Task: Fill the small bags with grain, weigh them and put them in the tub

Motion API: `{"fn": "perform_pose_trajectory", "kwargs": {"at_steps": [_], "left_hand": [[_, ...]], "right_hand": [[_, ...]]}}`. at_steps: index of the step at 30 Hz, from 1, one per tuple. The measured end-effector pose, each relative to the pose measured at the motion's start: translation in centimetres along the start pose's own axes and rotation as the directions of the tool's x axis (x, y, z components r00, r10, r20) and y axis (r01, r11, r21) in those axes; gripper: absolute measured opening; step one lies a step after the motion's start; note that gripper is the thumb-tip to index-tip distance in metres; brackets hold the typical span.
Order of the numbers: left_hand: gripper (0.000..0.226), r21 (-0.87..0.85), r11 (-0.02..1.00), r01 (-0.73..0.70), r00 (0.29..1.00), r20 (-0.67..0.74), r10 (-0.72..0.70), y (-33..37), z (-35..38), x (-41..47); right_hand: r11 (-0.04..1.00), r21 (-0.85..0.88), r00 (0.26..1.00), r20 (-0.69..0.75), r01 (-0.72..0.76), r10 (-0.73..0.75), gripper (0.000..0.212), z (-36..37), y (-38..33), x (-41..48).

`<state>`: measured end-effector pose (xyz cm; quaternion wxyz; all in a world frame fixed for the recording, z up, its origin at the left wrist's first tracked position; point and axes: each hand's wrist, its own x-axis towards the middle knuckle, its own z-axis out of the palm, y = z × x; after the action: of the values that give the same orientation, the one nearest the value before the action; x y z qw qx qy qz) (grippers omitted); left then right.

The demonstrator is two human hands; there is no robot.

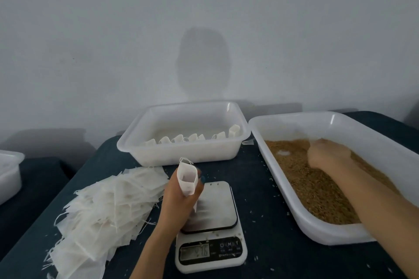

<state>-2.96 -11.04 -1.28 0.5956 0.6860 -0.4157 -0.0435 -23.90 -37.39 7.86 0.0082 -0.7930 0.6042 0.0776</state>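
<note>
**A:** Is any writing being picked up?

**B:** On the white digital kitchen scale with the steel platform (209, 222), an "M" and a "T" are being read beside a power symbol on the black panel. Digits are being shown on the grey display, but they are too blurred to read. The small print under the buttons is being lost the same way.

**A:** Containers?

**B:** Three are being noted.
- A row of filled small white bags (192, 138) is being kept along the near wall of the translucent white rectangular plastic tub (181, 154), behind the scale.
- Brown grain (317, 188) is being held in the larger translucent white tub (317, 231) on the right.
- Only a corner of a third white container (9, 170) is being seen at the left edge, and its contents cannot be told.

A loose pile of flat empty white mesh bags with strings (108, 206) is being left on the dark blue tabletop (272, 210), left of the scale.

**A:** Hands, and the bag in work?

**B:** A small white mesh bag (186, 179), mouth open and upward, is being gripped by the left hand (181, 195). The fingers are curled round its lower part, just above the platform's far left corner. The right hand (326, 154) is being buried in the grain toward the far end of the larger tub, well apart from that bag. It is blurred, so whether it is open or closed cannot be told.
</note>
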Motion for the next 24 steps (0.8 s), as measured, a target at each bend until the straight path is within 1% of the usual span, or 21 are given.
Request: {"fn": "perform_pose_trajectory", "kwargs": {"at_steps": [3,5,6,7,8,9,12,15,17,19,21,24], "left_hand": [[0.010,-0.001,1.000,-0.003,1.000,0.010,0.003,0.0,0.0,0.0],[0.011,-0.005,1.000,-0.007,1.000,0.017,0.007,0.0,0.0,0.0],[0.014,-0.003,1.000,-0.007,1.000,0.021,0.007,0.1,0.0,-0.1],[0.017,-0.001,1.000,-0.004,1.000,0.022,0.005,0.1,0.1,-0.1],[0.019,0.001,1.000,-0.001,1.000,0.023,0.001,0.1,0.1,-0.1],[0.018,0.002,1.000,0.004,1.000,0.025,-0.005,0.1,0.1,-0.1],[0.010,-0.013,1.000,0.013,0.999,0.044,-0.012,0.1,0.2,-0.2],[0.028,-0.035,0.999,0.010,0.999,0.052,-0.008,0.4,0.1,-0.2],[0.030,-0.044,0.999,0.005,0.999,0.050,-0.003,0.6,0.1,-0.3],[0.027,-0.048,0.999,0.000,0.999,0.047,0.003,0.7,0.0,-0.3],[0.029,-0.047,0.999,0.015,0.999,0.052,-0.012,0.7,0.1,-0.3],[0.033,-0.028,0.998,0.052,0.997,0.063,-0.050,0.7,0.1,-0.4]], "right_hand": [[0.998,-0.064,0.999,0.045,0.023,-0.020,0.049,0.6,0.1,0.1],[0.996,-0.052,0.990,0.124,0.073,-0.066,0.057,1.0,-0.7,-0.1],[0.995,-0.012,0.978,0.187,0.100,-0.096,0.058,1.2,-1.2,-0.3],[0.991,0.036,0.961,0.244,0.129,-0.134,0.054,1.5,-1.8,-0.5],[0.982,0.079,0.944,0.272,0.170,-0.185,0.049,1.7,-2.3,-0.8],[0.971,0.144,0.936,0.274,0.189,-0.223,0.045,1.9,-2.7,-1.1],[0.940,0.297,0.933,0.260,0.168,-0.248,0.053,2.2,-2.6,-1.4],[0.885,0.435,0.942,0.195,0.165,-0.271,0.047,1.5,-1.6,-1.5],[0.845,0.500,0.948,0.131,0.189,-0.289,0.037,1.0,-0.6,-1.3],[0.785,0.600,0.962,0.085,0.157,-0.258,0.024,1.0,0.3,-0.8],[0.741,0.663,0.981,0.052,0.107,-0.189,0.031,1.3,0.9,0.0],[0.660,0.749,0.988,0.051,0.057,-0.144,0.029,1.1,1.3,0.3]]}}
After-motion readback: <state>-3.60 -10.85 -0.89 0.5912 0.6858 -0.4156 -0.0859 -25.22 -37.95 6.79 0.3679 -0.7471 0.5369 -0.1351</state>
